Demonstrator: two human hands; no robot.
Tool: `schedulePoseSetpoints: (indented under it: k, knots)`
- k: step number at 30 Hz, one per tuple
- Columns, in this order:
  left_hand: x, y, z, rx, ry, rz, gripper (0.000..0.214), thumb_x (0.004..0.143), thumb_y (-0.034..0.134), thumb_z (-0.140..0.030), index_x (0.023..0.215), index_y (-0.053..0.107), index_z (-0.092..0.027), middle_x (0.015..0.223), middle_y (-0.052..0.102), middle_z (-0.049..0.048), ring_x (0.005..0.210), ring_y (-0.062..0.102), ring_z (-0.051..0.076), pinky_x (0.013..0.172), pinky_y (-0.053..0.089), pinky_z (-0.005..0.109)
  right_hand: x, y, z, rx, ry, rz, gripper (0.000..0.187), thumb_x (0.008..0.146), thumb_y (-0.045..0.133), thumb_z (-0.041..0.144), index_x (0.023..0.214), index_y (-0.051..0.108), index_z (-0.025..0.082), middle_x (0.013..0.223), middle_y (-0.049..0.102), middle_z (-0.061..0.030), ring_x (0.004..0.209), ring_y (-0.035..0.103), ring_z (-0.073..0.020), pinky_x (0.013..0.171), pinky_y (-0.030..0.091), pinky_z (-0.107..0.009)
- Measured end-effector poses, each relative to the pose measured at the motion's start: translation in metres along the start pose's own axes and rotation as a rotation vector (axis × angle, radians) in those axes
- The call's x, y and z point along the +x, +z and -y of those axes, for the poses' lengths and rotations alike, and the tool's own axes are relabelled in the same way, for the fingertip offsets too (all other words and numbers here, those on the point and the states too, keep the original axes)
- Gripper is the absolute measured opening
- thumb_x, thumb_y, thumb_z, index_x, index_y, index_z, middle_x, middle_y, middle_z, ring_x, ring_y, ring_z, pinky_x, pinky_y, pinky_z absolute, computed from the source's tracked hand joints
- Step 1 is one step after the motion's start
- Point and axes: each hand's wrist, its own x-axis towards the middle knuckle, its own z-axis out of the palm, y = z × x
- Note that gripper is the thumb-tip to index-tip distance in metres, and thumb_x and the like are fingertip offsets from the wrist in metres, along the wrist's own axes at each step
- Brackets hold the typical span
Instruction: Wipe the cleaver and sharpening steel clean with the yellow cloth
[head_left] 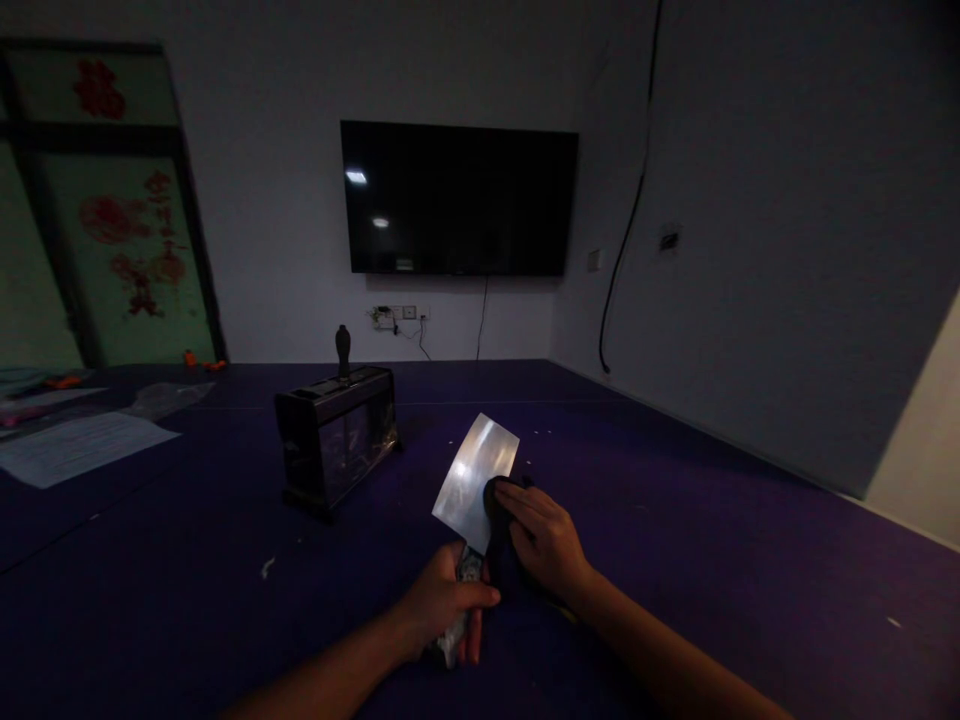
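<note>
A cleaver with a broad shiny blade [471, 482] is tilted up in front of me. My left hand [441, 603] is closed around its handle [450, 640], which looks covered in a pale, crinkled wrapping. My right hand [551, 542] presses a dark cloth [496, 525] against the right side of the blade near the handle. Part of that cloth hangs below the fingers, hard to make out in the dim light. To the left of the blade stands a black knife block [352, 440] with clear sides, and one dark knife handle [343, 350] sticks up from its top.
White paper sheets [82, 447] and a crumpled clear plastic bag [171, 398] lie on the dark purple surface [187, 570] at left. Small white scraps [268, 567] are scattered about. Behind are a wall-mounted television [461, 200] and a hanging black cable [637, 190].
</note>
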Motion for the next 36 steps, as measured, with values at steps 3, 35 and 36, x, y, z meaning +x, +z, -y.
schedulePoseSetpoints:
  k: [3,35,36]
  knots:
    - [0.0,0.001,-0.001,0.005,0.006,-0.001,0.042,0.06,0.064,-0.034,0.086,0.034,-0.019,0.036,0.044,-0.011,0.024,0.044,0.013,0.028,0.031,0.018,-0.001,0.001,0.0,-0.01,0.007,0.002,0.038,0.074,0.041,0.007,0.107,0.059,0.013,0.111,0.06,-0.0108,0.097,0.057,-0.0214,0.081,0.049,-0.037]
    - [0.001,0.001,-0.001,-0.027,0.014,-0.082,0.038,0.058,0.064,-0.034,0.081,0.037,-0.019,0.037,0.045,-0.0096,0.025,0.045,0.013,0.027,0.031,0.018,0.002,0.001,0.009,0.071,-0.034,0.021,0.037,0.07,0.042,0.006,0.1,0.062,0.015,0.102,0.065,-0.01,0.092,0.06,-0.0203,0.078,0.051,-0.036]
    - [0.002,0.001,-0.001,-0.024,0.008,-0.09,0.038,0.058,0.063,-0.034,0.081,0.037,-0.019,0.037,0.045,-0.0095,0.025,0.045,0.013,0.027,0.031,0.018,0.001,0.001,0.009,0.078,-0.047,0.035,0.037,0.07,0.042,0.006,0.1,0.062,0.014,0.102,0.065,-0.01,0.091,0.061,-0.0203,0.077,0.051,-0.035]
